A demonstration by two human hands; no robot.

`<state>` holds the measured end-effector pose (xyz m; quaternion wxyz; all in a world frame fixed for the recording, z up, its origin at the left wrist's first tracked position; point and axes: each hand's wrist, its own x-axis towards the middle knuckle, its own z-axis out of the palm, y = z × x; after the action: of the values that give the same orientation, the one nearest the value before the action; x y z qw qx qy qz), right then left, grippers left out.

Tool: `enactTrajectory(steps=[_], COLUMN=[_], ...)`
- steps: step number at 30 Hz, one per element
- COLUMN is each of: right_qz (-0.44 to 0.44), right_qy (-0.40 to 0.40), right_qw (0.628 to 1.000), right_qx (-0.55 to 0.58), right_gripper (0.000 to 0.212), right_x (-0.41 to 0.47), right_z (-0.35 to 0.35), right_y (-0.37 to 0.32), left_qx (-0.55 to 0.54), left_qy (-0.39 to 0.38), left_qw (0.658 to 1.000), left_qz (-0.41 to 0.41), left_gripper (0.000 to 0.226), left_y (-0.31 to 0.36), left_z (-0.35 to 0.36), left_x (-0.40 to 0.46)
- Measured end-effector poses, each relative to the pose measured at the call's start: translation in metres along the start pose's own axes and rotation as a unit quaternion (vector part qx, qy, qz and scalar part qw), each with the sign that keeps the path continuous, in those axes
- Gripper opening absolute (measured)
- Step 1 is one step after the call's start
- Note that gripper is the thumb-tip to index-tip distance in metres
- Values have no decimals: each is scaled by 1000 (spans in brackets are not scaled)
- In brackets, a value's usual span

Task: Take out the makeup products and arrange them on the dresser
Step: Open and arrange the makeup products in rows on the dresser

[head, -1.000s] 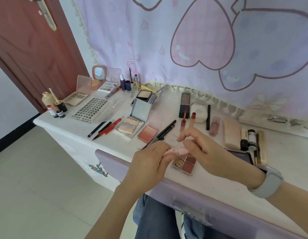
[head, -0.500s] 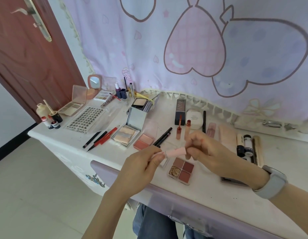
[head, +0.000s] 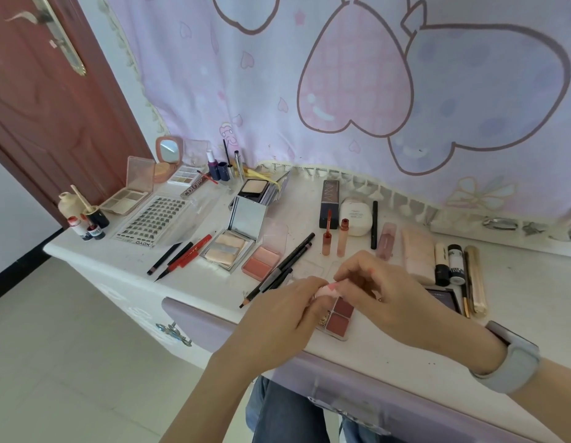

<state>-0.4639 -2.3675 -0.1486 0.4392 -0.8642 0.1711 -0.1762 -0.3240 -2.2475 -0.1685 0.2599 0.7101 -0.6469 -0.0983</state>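
A small pink tube (head: 329, 290) is held between both hands just above the white dresser top (head: 405, 343). My left hand (head: 277, 318) grips one end and my right hand (head: 373, 292) pinches the other. Right under them lies an open eyeshadow quad (head: 338, 318) with red-brown pans, partly hidden by my fingers. Many makeup products lie spread across the dresser: a blush compact (head: 262, 263), a powder compact (head: 228, 247), black pencils (head: 287, 266) and two lip glosses (head: 333, 239).
A lash tray (head: 153, 220), small bottles (head: 86, 219) and open palettes (head: 127, 193) fill the left end. A dark box (head: 329, 203), white jar (head: 356, 217), puff (head: 417, 257) and tubes (head: 455, 263) sit at the right. A brown door (head: 47, 100) stands left. The open purple drawer front (head: 194, 321) juts toward me.
The hands have closed together over the pink tube and dropped lower onto the eyeshadow quad. The camera view has tilted slightly.
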Motion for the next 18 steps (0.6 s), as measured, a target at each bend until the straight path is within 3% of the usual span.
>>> enactTrajectory(steps=[10, 14, 18], right_qz=[-6, -22, -6], right_qy=[-23, -26, -1], right_qw=[999, 998, 999], right_qx=[-45, -53, -33], right_gripper=[15, 1, 16], right_x=[-1, -2, 4], right_z=[-13, -19, -35], right_y=[4, 6, 14], left_qx=[-31, -61, -88], left_qy=[38, 43, 15], left_qw=[999, 997, 996], left_qz=[5, -2, -29], left_gripper=[40, 40, 46], left_y=[4, 3, -5], left_z=[3, 3, 7], left_x=[11, 14, 15])
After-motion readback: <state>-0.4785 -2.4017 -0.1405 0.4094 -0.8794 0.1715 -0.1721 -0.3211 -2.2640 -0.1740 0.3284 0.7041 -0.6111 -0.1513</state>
